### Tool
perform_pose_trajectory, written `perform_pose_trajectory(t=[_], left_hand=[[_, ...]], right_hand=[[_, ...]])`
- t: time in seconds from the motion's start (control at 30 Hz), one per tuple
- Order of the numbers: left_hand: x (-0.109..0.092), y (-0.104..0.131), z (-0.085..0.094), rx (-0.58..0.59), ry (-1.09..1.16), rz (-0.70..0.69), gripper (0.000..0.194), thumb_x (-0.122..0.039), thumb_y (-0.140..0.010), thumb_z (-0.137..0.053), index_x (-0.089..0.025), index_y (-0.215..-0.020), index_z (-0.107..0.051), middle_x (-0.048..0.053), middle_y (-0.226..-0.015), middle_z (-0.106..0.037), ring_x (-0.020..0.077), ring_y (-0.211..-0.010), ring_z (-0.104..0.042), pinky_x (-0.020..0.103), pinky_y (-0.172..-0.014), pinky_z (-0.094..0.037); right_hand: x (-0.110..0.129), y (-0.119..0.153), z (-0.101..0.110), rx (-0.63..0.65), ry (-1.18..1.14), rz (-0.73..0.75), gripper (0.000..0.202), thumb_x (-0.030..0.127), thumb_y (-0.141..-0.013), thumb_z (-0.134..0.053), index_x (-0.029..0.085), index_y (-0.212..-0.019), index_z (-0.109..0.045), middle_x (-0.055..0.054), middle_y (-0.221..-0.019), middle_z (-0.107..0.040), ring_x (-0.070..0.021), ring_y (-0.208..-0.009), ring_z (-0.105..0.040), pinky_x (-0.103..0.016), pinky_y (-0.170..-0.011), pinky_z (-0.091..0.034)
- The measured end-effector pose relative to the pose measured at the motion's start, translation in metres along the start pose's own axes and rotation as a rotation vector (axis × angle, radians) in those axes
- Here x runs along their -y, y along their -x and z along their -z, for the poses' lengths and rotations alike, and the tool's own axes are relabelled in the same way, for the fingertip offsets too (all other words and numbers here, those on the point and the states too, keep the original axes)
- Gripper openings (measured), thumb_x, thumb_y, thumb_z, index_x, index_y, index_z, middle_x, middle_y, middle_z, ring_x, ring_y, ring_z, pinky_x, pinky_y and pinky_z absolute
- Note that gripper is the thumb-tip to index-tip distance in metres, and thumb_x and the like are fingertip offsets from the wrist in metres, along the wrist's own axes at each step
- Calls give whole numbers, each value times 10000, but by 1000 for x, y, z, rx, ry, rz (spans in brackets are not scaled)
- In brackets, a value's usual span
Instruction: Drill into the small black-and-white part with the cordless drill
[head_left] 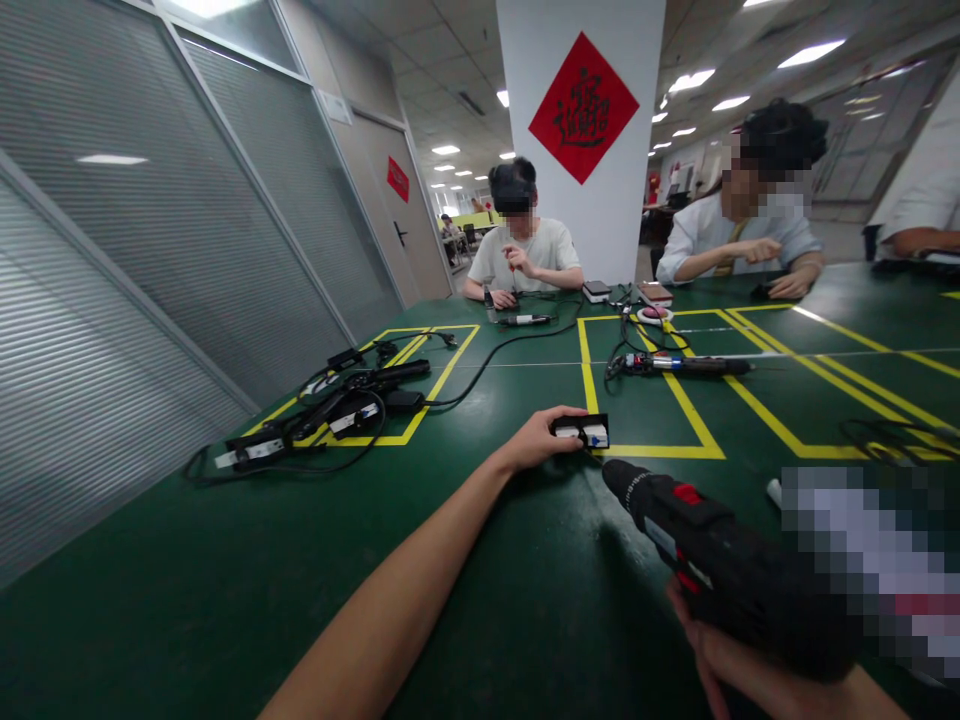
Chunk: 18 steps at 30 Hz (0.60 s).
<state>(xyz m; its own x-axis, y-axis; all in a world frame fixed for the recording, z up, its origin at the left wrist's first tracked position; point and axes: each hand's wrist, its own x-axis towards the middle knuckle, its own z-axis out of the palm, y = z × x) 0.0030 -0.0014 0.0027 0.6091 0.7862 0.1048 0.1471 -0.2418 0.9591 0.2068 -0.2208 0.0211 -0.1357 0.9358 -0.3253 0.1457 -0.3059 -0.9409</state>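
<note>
My left hand (538, 437) reaches out over the green table (225, 580) and grips a small black block with white labels (582, 431) that lies on a yellow floor-tape line. My right hand (739, 665), low at the right, holds a black power screwdriver with red buttons (705, 560). Its nose points up and left toward the small block, a short way from it. Part of the right hand is hidden under the tool.
A pile of black cables and adapters (330, 410) lies at the left. Another electric screwdriver (682, 366) with cables rests mid-table. Two people sit at the far side, one (523, 255) working with a tool, one (750, 235) at the right. A white pillar (581, 140) stands behind.
</note>
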Motion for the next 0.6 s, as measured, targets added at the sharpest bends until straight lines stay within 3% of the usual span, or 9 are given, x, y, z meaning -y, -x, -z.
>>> perform_pose_trajectory(t=[0.17,0.3,0.47,0.6], left_hand=[[-2,0,-1,-5,4,17,546,-182,-648,-644,-155,-1171,-489,100,-1076,-587,165,-898,-572,334,-849,-423],[-1,0,0,-3,12,10,547,-190,-649,-646,-154,-1172,-490,100,-1087,-582,160,-888,-575,325,-851,-421],[0,0,0,8,16,22,562,-202,-647,-653,-161,-1181,-480,98,-1071,-589,170,-905,-572,330,-842,-428],[2,-1,1,8,16,11,561,-202,-649,-652,-165,-1181,-478,96,-1070,-588,171,-909,-570,336,-847,-426]], right_hand=[[-5,-3,-1,-7,5,3,227,384,-652,-561,212,-797,-530,51,-454,-583,-160,-385,-569,-286,-414,-471],[3,-1,-2,1,-2,-8,143,296,-668,-568,222,-775,-508,81,-422,-549,-148,-371,-562,-259,-394,-460],[1,-1,1,20,29,19,181,355,-695,-570,207,-793,-529,65,-456,-574,-143,-387,-559,-285,-467,-450],[-4,-1,3,48,-12,17,180,364,-694,-564,218,-784,-509,64,-513,-576,-129,-399,-549,-262,-432,-445]])
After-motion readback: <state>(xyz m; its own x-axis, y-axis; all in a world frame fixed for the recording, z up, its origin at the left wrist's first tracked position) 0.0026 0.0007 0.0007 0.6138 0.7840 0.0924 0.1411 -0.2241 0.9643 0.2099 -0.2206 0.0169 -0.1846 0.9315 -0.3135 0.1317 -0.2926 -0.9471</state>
